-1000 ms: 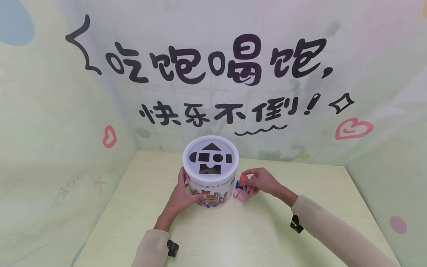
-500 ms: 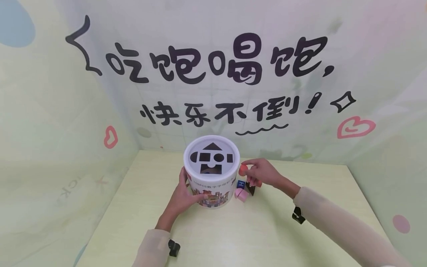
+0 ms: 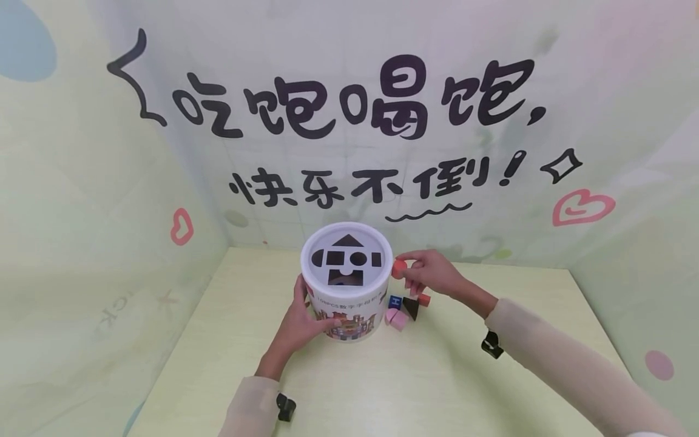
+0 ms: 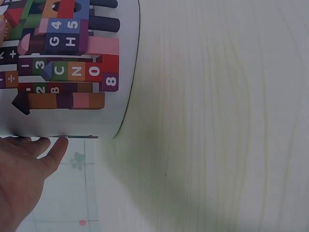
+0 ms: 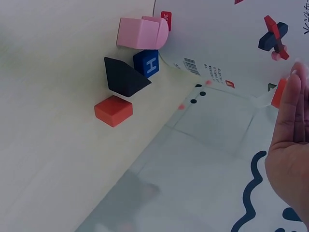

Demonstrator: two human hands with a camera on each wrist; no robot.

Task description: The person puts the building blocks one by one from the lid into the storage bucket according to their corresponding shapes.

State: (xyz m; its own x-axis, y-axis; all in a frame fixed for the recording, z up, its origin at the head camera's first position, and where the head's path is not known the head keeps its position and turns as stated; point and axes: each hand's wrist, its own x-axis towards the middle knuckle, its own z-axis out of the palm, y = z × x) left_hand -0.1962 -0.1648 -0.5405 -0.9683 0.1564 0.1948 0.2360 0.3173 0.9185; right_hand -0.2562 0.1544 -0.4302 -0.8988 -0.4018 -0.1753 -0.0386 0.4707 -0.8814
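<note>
- The right hand point(image 3: 431, 272) pinches a round-looking orange-red block point(image 3: 400, 269) beside the bucket's rim; the left hand point(image 3: 297, 328) grips the shape-sorter bucket point(image 3: 349, 303), upright on the worktop point(image 3: 338, 388).
- The step in hand looks like posting this block; the next move probably calls for raising it over the lid point(image 3: 371, 240) and aligning it with the round hole point(image 3: 358, 259).
- Beside the bucket lie pink blocks point(image 5: 137, 33), a blue block point(image 5: 146, 64) lettered "H", a black triangular block point(image 5: 126, 77) and a red block point(image 5: 113, 111).
- The bucket reads "108PCS数字字母积…", with printed "C N O"; its barcode's small print is illegible.
- The backdrop point(image 3: 306, 36) says "吃饱喝饱, 快乐不倒!"
</note>
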